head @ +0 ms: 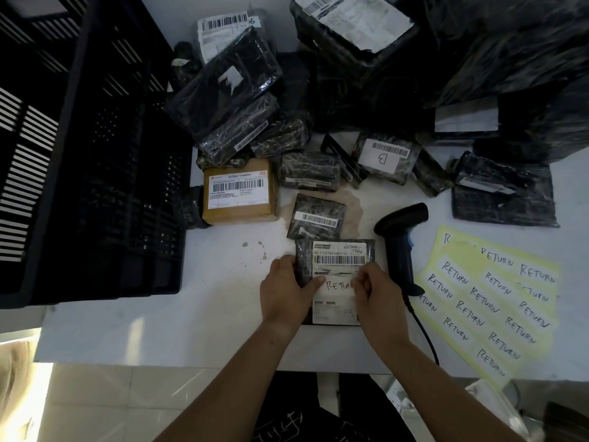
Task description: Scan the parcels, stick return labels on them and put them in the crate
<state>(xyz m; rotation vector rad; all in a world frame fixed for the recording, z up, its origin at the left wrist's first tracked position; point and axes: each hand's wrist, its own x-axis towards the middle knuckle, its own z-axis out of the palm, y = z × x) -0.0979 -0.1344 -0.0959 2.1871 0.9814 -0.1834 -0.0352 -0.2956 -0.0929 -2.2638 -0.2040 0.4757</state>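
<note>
Hands [282, 287] [377, 293] on parcel [305, 258] — return label [339, 286] between

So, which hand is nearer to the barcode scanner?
Right. The right hand pinches the return label on the parcel, just beside the scanner; the left hand grips the parcel's opposite edge, farther away.

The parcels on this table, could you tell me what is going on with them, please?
A person's left hand holds a black parcel flat on the table while the right hand pinches a handwritten RETURN label against it. The scanner lies just right of it, beside the label sheet. The crate stands at the left; more parcels wait behind.
</note>
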